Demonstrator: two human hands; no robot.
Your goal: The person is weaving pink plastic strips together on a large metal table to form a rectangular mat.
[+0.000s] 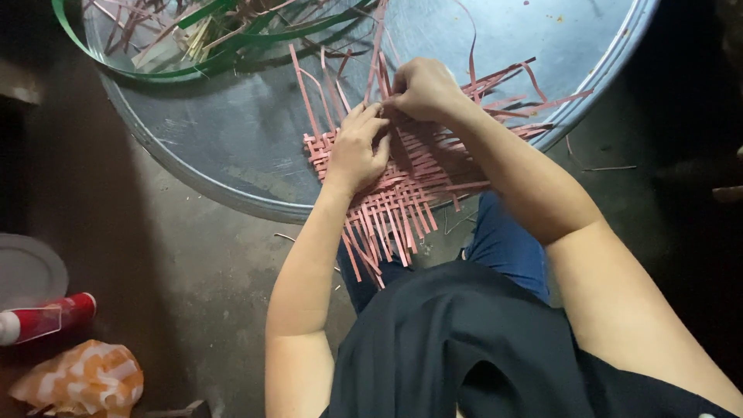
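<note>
A flat mat woven of thin pink strips (402, 197) lies over the near rim of a big round metal tray (232, 147). Its loose strip ends fan out toward me and to the right. My left hand (357, 147) rests palm down on the woven part, fingers pressing the strips. My right hand (422, 87) sits just beyond it, with fingertips pinched on a single pink strip (377, 42) that runs up and away across the tray.
Green bands and pale strips (209, 31) are heaped at the far left of the tray. On the concrete floor to my left lie a white plate (27, 271), a red and white can (42, 317) and an orange patterned bag (81, 379).
</note>
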